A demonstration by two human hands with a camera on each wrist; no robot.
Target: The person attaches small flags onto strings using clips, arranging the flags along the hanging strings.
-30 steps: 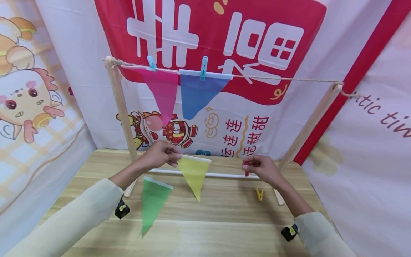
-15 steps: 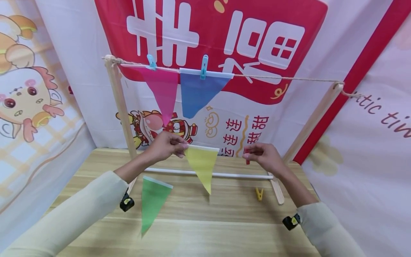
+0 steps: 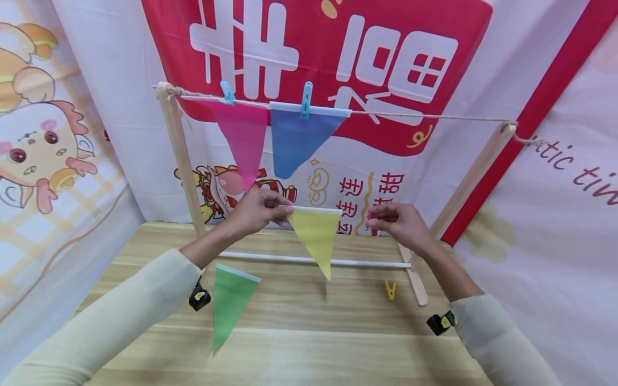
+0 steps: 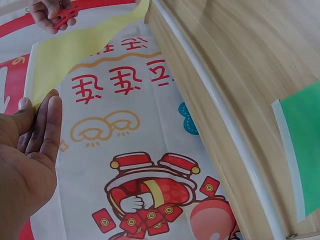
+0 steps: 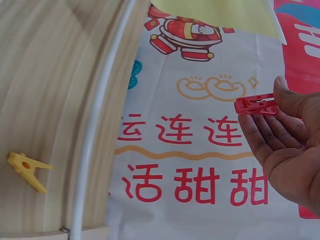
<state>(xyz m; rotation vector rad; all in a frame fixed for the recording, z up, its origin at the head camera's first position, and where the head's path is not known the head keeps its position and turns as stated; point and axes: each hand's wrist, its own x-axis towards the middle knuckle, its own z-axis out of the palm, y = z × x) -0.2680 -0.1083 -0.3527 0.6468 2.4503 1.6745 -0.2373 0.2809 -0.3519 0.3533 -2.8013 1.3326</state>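
Printed fabric backdrop [image 3: 410, 177] is hanging behind a wood-grain table [image 3: 309, 348]; twine [image 3: 425, 116] is running between two wooden posts [image 3: 181, 150]. Using the twine as landmark.

Pink pennant [image 3: 243, 136] is hanging near its left end, blue pennant [image 3: 304, 139] near its middle, each under one light-blue clothespin [image 3: 306, 100].

Left hand [image 3: 260, 212] is pinching the yellow pennant [image 3: 316, 233] by one end of its white top band, holding it below the twine and apart from it, tip pointing down. Right hand [image 3: 403, 222] is pinching a red clothespin [image 5: 244, 105], also below the twine, near the band's free end but not touching. Can't tell whether the pin's jaws are parting.

Green pennant [image 3: 233, 303] is lying below the twine's left half; yellow clothespin [image 3: 390, 290] is sitting below its right half. White rod [image 3: 309, 260] is running low beneath the twine.

Risks, my read: one-corner grip is leaving the free end unsupported, so a nudge could be folding or swinging the yellow pennant. Off-centre squeeze could be springing the red clothespin loose. Bumping the twine could be shaking the hung pair, each riding on one pin.

Containers: none showing; everything is hanging, being held or lying loose.
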